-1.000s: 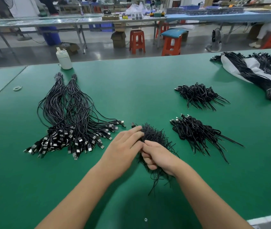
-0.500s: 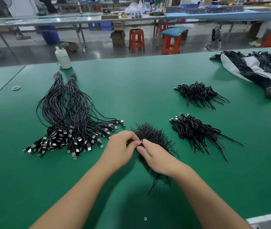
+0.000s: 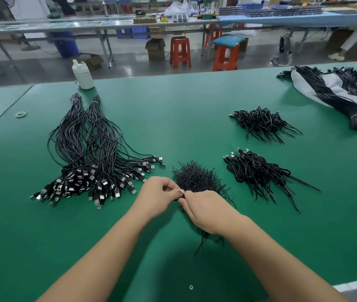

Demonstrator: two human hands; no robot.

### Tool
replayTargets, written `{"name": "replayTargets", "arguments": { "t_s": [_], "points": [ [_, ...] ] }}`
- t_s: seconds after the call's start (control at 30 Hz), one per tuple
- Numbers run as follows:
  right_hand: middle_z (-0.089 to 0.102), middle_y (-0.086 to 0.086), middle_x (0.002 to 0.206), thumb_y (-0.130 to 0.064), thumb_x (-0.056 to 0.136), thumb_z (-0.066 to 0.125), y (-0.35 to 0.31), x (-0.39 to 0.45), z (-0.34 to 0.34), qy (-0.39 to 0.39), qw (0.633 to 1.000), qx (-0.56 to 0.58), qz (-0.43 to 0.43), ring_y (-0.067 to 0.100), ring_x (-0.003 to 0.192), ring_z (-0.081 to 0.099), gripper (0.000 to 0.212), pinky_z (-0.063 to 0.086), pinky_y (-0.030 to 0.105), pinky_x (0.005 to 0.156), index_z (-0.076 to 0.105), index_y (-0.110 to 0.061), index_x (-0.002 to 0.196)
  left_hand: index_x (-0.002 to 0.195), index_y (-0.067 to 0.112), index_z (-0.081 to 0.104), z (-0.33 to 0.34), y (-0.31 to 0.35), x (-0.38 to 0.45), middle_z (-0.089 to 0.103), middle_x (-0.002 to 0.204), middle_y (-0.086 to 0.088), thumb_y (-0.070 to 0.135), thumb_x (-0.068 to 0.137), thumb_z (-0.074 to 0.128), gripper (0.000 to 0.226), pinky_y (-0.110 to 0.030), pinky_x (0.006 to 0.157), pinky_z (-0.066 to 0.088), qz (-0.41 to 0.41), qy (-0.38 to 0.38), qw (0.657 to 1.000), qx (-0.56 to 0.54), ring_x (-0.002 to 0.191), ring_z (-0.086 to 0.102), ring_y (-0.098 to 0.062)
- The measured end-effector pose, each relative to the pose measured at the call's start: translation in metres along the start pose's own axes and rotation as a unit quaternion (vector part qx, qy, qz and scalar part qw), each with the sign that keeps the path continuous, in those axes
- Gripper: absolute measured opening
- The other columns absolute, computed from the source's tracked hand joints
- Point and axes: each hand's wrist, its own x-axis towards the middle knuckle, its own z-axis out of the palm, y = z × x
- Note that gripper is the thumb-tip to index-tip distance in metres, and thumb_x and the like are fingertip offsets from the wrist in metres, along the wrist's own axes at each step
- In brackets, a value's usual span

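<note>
A heap of short black twist ties point(image 3: 195, 176) lies on the green table point(image 3: 173, 118) just beyond my hands. My left hand point(image 3: 158, 196) and my right hand point(image 3: 203, 209) meet at the heap's near edge, and between their fingertips they pinch one black twist tie point(image 3: 181, 192). My right hand covers the near part of the heap. A few tie ends stick out below my right wrist. To the left lie two long bundles of black USB cables point(image 3: 90, 153), plugs fanned toward me.
Two piles of coiled black cables point(image 3: 260, 124) point(image 3: 258, 171) sit to the right. More cable bundles rest on a white bag point(image 3: 334, 92) at far right. A white bottle point(image 3: 82, 75) stands at the far edge, a rubber band point(image 3: 21, 114) at left. Stools stand beyond the table.
My hands lay flat over the tie heap a second ago. They have since curled, drawn together and lifted one tie between their fingertips.
</note>
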Motion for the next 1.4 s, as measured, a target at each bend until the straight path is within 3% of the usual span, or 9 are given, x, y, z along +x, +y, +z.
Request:
{"name": "replayTargets", "arguments": {
  "t_s": [0.27, 0.53, 0.7, 0.83, 1.0, 1.1, 1.2, 1.3, 1.4],
  "points": [
    [0.065, 0.006, 0.081, -0.039, 0.108, 0.021, 0.002, 0.003, 0.002, -0.006, 0.999, -0.047, -0.009, 0.029, 0.061, 0.051, 0.035, 0.034, 0.039, 0.06, 0.044, -0.017, 0.092, 0.075, 0.02, 0.078, 0.005, 0.002, 0.004, 0.073, 0.074, -0.014, 0.042, 0.096, 0.059, 0.036, -0.03, 0.061, 0.048, 0.013, 0.013, 0.999, 0.042, 0.061, 0.059, -0.028],
    [0.067, 0.004, 0.083, -0.035, 0.108, 0.024, 0.006, 0.007, 0.006, -0.004, 0.998, -0.063, -0.029, 0.03, 0.07, 0.064, 0.039, 0.038, 0.037, 0.06, 0.055, -0.015, 0.097, 0.072, 0.017, 0.077, -0.002, 0.006, 0.006, 0.076, 0.098, 0.002, 0.02, 0.088, 0.069, 0.018, -0.032, 0.087, 0.054, 0.032, -0.065, 0.991, 0.11, 0.089, 0.067, -0.011],
    [0.061, 0.001, 0.074, -0.034, 0.108, 0.025, 0.006, 0.009, 0.008, -0.01, 0.995, -0.085, -0.05, 0.028, 0.057, 0.05, 0.035, 0.033, 0.035, 0.057, 0.048, -0.018, 0.088, 0.07, 0.024, 0.072, 0.0, 0.01, 0.005, 0.07, 0.073, 0.007, 0.016, 0.085, 0.069, 0.017, -0.013, 0.055, 0.041, 0.027, -0.053, 0.983, 0.174, 0.065, 0.058, -0.01],
    [0.055, -0.002, 0.068, -0.034, 0.108, 0.023, 0.009, 0.009, 0.009, -0.007, 0.994, -0.1, -0.052, 0.026, 0.052, 0.041, 0.035, 0.027, 0.035, 0.055, 0.048, -0.017, 0.091, 0.063, 0.026, 0.064, 0.002, 0.011, 0.006, 0.065, 0.065, 0.009, 0.016, 0.081, 0.066, 0.02, -0.024, 0.06, 0.045, 0.017, -0.042, 0.978, 0.204, 0.062, 0.054, -0.013],
    [0.065, 0.0, 0.087, -0.035, 0.107, 0.031, 0.003, 0.01, 0.001, -0.022, 0.994, -0.107, -0.022, 0.027, 0.069, 0.06, 0.029, 0.036, 0.036, 0.059, 0.05, -0.015, 0.099, 0.064, 0.027, 0.058, 0.007, 0.009, 0.004, 0.067, 0.073, 0.007, 0.022, 0.079, 0.064, 0.017, -0.03, 0.071, 0.054, 0.029, -0.016, 0.971, 0.238, 0.075, 0.064, -0.018],
    [0.065, 0.001, 0.104, -0.037, 0.094, 0.059, 0.002, 0.007, -0.015, 0.129, 0.986, -0.101, -0.03, 0.024, 0.098, 0.061, 0.026, 0.046, 0.036, 0.084, 0.06, -0.015, 0.107, 0.065, 0.028, 0.057, 0.004, 0.003, 0.006, 0.066, 0.073, 0.008, 0.022, 0.079, 0.067, 0.018, -0.028, 0.068, 0.052, 0.017, 0.031, 0.982, 0.188, 0.073, 0.063, -0.015],
    [0.067, 0.0, 0.097, -0.023, 0.091, 0.068, 0.001, 0.0, -0.019, 0.36, 0.932, -0.009, -0.049, 0.02, 0.093, 0.058, 0.012, 0.048, 0.032, 0.085, 0.07, -0.013, 0.097, 0.068, 0.024, 0.064, -0.005, -0.006, 0.009, 0.065, 0.066, 0.008, 0.017, 0.081, 0.071, 0.016, -0.015, 0.052, 0.041, -0.027, 0.105, 0.994, 0.019, 0.055, 0.055, -0.002],
    [0.068, -0.007, 0.101, -0.029, 0.095, 0.065, -0.001, 0.0, -0.02, 0.232, 0.954, 0.163, 0.093, 0.012, 0.091, 0.061, 0.018, 0.05, 0.028, 0.085, 0.071, -0.02, 0.11, 0.074, 0.021, 0.07, -0.009, -0.008, 0.007, 0.066, 0.066, 0.009, 0.016, 0.082, 0.072, 0.01, -0.017, 0.052, 0.042, -0.059, 0.15, 0.981, -0.11, 0.055, 0.054, -0.003],
    [0.068, -0.015, 0.096, -0.033, 0.094, 0.066, 0.002, 0.01, -0.018, 0.11, 0.902, 0.376, 0.18, -0.001, 0.077, 0.06, 0.028, 0.045, 0.01, 0.075, 0.067, -0.027, 0.121, 0.078, 0.015, 0.072, -0.002, -0.001, 0.0, 0.066, 0.064, 0.009, 0.014, 0.085, 0.072, 0.007, -0.012, 0.051, 0.041, -0.068, 0.133, 0.97, -0.194, 0.051, 0.051, 0.003]
  ]
}}
